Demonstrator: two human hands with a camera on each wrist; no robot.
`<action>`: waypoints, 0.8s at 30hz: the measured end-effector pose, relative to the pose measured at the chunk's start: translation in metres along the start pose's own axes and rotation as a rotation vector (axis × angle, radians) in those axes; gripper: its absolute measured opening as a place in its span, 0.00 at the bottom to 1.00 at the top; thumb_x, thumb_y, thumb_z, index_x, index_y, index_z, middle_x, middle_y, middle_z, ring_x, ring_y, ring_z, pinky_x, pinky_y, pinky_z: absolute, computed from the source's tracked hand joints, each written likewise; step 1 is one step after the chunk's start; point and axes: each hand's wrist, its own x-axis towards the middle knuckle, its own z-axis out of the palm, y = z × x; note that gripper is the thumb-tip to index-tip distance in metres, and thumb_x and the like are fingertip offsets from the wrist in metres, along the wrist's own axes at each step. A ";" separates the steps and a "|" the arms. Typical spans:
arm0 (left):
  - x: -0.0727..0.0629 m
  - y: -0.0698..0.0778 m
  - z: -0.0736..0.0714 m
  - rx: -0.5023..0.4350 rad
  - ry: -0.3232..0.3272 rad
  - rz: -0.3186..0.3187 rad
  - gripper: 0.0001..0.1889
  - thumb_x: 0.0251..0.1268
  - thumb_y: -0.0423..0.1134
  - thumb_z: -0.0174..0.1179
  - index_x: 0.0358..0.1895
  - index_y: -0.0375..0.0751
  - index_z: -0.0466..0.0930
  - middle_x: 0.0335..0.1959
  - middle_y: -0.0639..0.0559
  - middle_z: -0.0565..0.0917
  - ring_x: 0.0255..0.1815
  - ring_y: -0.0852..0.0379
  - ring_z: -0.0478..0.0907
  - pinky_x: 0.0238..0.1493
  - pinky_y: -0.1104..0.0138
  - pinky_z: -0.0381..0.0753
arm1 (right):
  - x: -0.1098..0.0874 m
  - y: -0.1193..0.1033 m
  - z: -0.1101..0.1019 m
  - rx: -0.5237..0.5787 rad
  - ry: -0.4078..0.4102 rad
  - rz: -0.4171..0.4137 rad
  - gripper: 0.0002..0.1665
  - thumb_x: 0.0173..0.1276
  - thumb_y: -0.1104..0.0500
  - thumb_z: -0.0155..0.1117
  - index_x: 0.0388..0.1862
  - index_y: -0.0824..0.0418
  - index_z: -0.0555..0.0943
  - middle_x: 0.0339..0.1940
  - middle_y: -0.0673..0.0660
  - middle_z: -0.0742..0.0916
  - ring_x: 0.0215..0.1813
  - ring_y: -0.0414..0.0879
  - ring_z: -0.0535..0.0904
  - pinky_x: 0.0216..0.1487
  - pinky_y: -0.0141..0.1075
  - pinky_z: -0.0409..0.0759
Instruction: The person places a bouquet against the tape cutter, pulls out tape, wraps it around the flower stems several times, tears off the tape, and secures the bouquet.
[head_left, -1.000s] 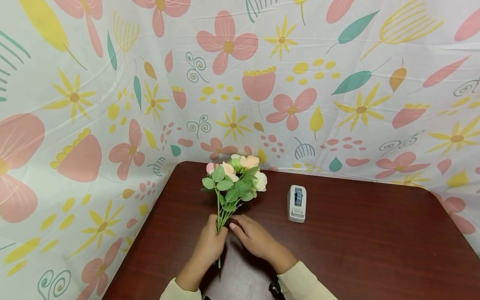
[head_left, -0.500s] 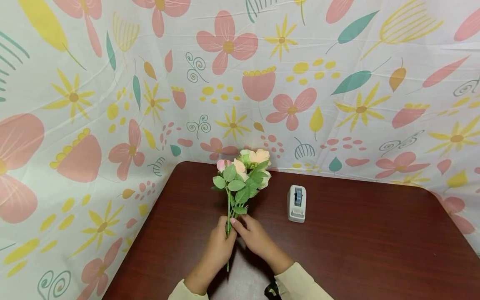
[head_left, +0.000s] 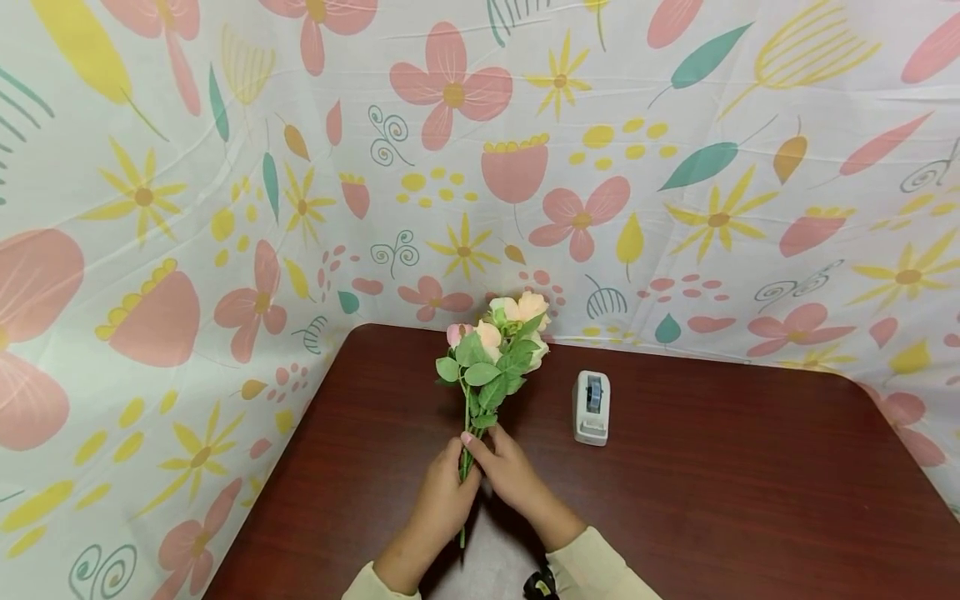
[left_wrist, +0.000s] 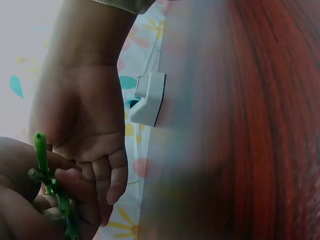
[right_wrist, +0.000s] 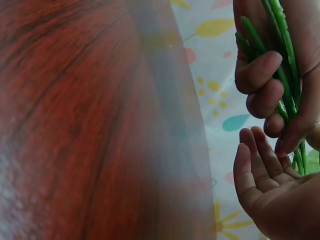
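Observation:
A bouquet [head_left: 491, 371] of pink, peach and white roses with green leaves tilts away from me over the table, blooms toward the back. My left hand [head_left: 441, 496] grips its stems, fingers curled round them; the cut ends [left_wrist: 41, 150] poke out of that fist in the left wrist view. Just above, my right hand [head_left: 521, 483] pinches the upper stems, its thumb across the front and its index finger behind. In the right wrist view the other right fingers [right_wrist: 257, 165] stretch out loosely below the left fist. Leaves hide part of the stems.
A white tape dispenser [head_left: 592, 408] with a blue roll stands on the dark red-brown table [head_left: 720, 483], right of the bouquet. A flower-printed cloth [head_left: 442, 242] hangs along the back and left edges. Near my right sleeve is a black strap [head_left: 540, 585].
Both hands and the bouquet have shifted to the right. My right hand, beside the stems a second ago, has closed in on them with its thumb. The dispenser stays put.

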 end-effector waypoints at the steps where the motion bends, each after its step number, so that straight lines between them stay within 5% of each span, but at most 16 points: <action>1: 0.000 0.000 0.000 0.007 -0.001 0.001 0.09 0.69 0.33 0.59 0.49 0.38 0.77 0.36 0.49 0.80 0.35 0.58 0.73 0.35 0.67 0.73 | 0.000 0.000 0.000 0.017 0.003 0.005 0.32 0.77 0.44 0.58 0.71 0.62 0.71 0.56 0.60 0.86 0.57 0.47 0.81 0.57 0.36 0.77; 6: 0.000 0.001 0.002 0.057 0.012 0.052 0.20 0.68 0.35 0.60 0.62 0.35 0.77 0.56 0.40 0.85 0.56 0.48 0.83 0.53 0.54 0.82 | 0.000 0.001 -0.002 0.185 -0.048 -0.005 0.27 0.79 0.51 0.56 0.67 0.69 0.72 0.57 0.67 0.86 0.57 0.49 0.83 0.55 0.31 0.78; 8: 0.000 0.001 0.003 0.079 0.009 0.073 0.21 0.67 0.35 0.61 0.62 0.35 0.77 0.56 0.38 0.85 0.57 0.45 0.83 0.54 0.51 0.82 | 0.001 0.002 -0.002 0.247 -0.085 -0.012 0.25 0.80 0.54 0.54 0.65 0.70 0.73 0.58 0.69 0.86 0.60 0.50 0.82 0.57 0.29 0.77; 14: 0.000 0.002 0.005 0.169 0.011 0.109 0.20 0.66 0.37 0.63 0.61 0.37 0.78 0.50 0.39 0.87 0.49 0.43 0.86 0.46 0.51 0.84 | 0.001 0.003 -0.004 0.313 -0.163 -0.005 0.24 0.82 0.53 0.49 0.65 0.68 0.76 0.64 0.68 0.83 0.69 0.55 0.77 0.65 0.28 0.71; 20: 0.000 0.003 0.006 0.208 -0.015 0.111 0.20 0.66 0.40 0.64 0.60 0.40 0.80 0.51 0.42 0.87 0.50 0.44 0.86 0.48 0.52 0.84 | -0.002 0.005 -0.009 0.292 -0.223 -0.018 0.27 0.84 0.55 0.42 0.74 0.68 0.63 0.67 0.69 0.80 0.73 0.60 0.73 0.67 0.27 0.69; 24: 0.001 0.004 0.003 0.184 -0.018 0.102 0.11 0.64 0.45 0.67 0.41 0.42 0.80 0.40 0.49 0.84 0.36 0.56 0.81 0.36 0.65 0.79 | -0.004 0.005 -0.015 0.189 -0.172 -0.018 0.25 0.84 0.56 0.44 0.71 0.71 0.65 0.63 0.69 0.82 0.65 0.56 0.78 0.63 0.30 0.71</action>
